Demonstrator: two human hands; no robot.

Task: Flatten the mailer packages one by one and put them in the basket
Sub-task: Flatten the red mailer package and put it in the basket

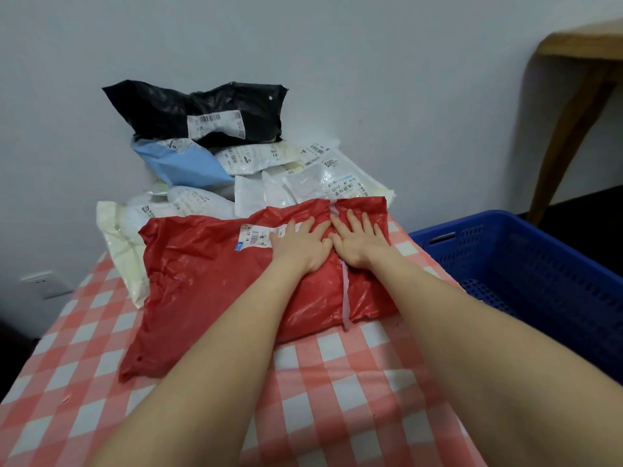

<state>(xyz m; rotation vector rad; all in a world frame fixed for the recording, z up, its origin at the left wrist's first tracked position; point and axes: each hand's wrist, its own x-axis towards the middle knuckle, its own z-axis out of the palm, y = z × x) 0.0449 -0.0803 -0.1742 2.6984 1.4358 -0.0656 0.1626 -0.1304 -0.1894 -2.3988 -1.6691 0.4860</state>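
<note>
Two hands lie flat side by side on the red mailer (215, 281), the left hand (301, 246) and the right hand (359, 242) with fingers straight and spread. They grip nothing and only press down with their palms. The left hand's fingertips rest at the edge of a white shipping label (256, 235), and a pale strip (345, 291) runs across the mailer between the two hands. The mailer lies on the checked table (337, 382), its larger and still wrinkled part spreading to the left of the left hand.

The blue basket (472, 224) sits to the right of the right hand, beside the table edge. No package shows in the part of it that is in view.

Just beyond the fingertips a pile of white mailers (303, 183) touches the red one's far edge. A light blue mailer (182, 163) and a black mailer (202, 109) are stacked beyond the left hand, against the wall.

The likely trouble is that pressing only the right portion may push trapped air leftward and leave that end puffed. A forward slide of the palms could shove the red mailer into the pile, and the black mailer on top might then tip. The slick plastic may also skid on the cloth under uneven pressure.
</note>
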